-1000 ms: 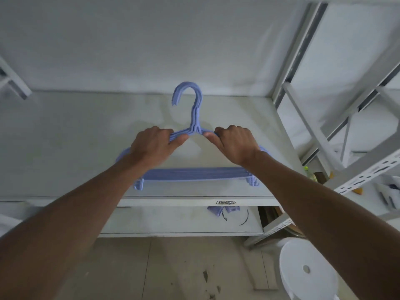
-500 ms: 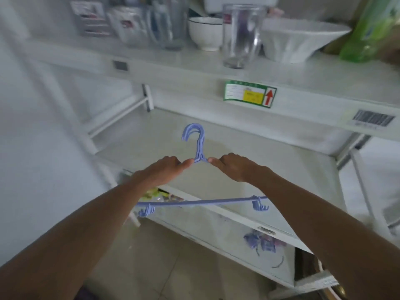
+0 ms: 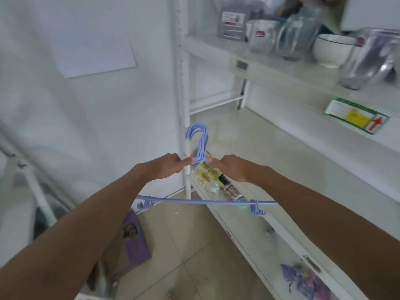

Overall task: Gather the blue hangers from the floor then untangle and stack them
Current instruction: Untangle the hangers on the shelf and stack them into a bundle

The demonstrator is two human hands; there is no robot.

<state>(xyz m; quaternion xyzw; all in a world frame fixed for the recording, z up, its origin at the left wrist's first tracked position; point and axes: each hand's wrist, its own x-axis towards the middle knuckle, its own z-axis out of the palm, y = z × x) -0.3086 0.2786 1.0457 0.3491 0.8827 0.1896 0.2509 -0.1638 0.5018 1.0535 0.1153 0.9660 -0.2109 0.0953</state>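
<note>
A stack of several blue hangers point(image 3: 201, 144) hangs in the air in front of me, hooks lined up and pointing up. Its bottom bars run level between my forearms, with small clips at both ends. My left hand point(image 3: 166, 166) grips the left shoulder of the stack just beside the neck. My right hand point(image 3: 230, 167) grips the right shoulder in the same way. Both hands hold the stack off the shelf, near the white shelf post point(image 3: 183, 105).
A white metal shelf unit point(image 3: 281, 152) stands at the right; its upper shelf holds glass jars point(image 3: 300, 33), a mug and a white bowl point(image 3: 333, 50). Bottles point(image 3: 216, 180) lie under the hangers. A purple book point(image 3: 134, 239) leans on the tiled floor. White wall at left.
The view has swung left and the stack has come off the middle shelf, now held in the air near the shelf's left post. Both hands keep the same grip.
</note>
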